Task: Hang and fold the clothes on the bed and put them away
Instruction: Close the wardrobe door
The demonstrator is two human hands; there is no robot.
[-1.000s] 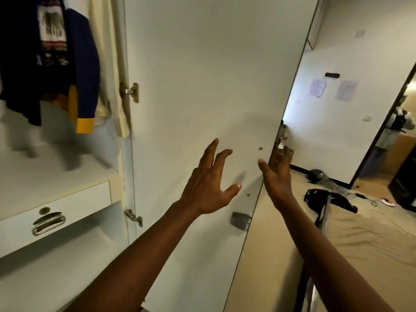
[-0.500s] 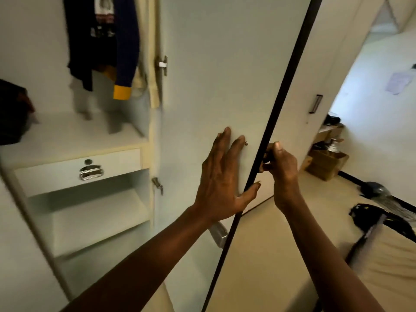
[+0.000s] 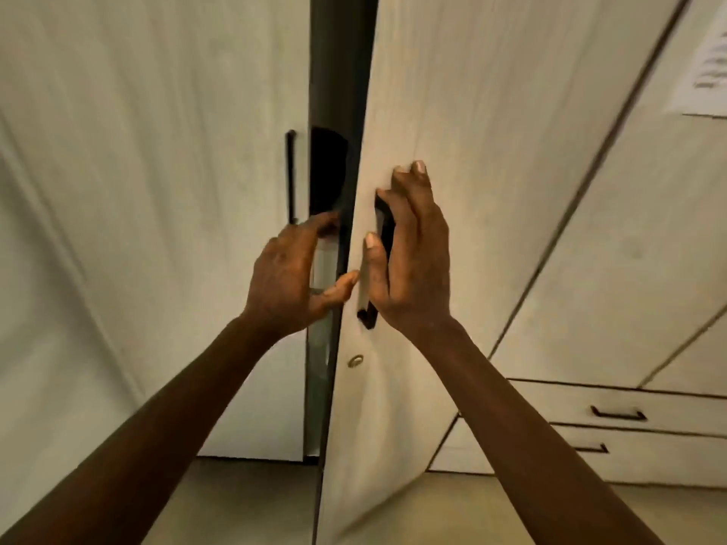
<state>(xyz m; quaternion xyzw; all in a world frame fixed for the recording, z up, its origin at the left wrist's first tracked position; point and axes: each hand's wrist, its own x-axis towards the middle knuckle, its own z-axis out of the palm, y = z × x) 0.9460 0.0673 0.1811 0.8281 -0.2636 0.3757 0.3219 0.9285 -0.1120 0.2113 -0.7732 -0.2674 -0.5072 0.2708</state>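
The wardrobe stands almost closed, with only a narrow dark gap [image 3: 334, 72] between its left door [image 3: 157, 190] and right door [image 3: 472, 131]. My left hand [image 3: 283, 277] is at the gap, fingertips on the right door's dark edge and thumb stretched toward it. My right hand [image 3: 413, 269] lies over the right door's black handle [image 3: 383, 226], fingers fairly straight and pointing up, thumb on the handle's left side. No clothes are visible; the inside of the wardrobe is hidden.
A thin black handle [image 3: 291, 175] runs down the left door. A small round lock [image 3: 355, 360] sits below the right handle. To the right are more cupboard doors, drawers with black pulls [image 3: 617, 413] and a paper sheet [image 3: 708, 64]. Beige floor [image 3: 255, 497] lies below.
The right door has swung from wide open to nearly closed, hiding the hanging clothes and shelves. My left hand moved from the door's inner face to its edge. My right hand's fingers straightened over the handle.
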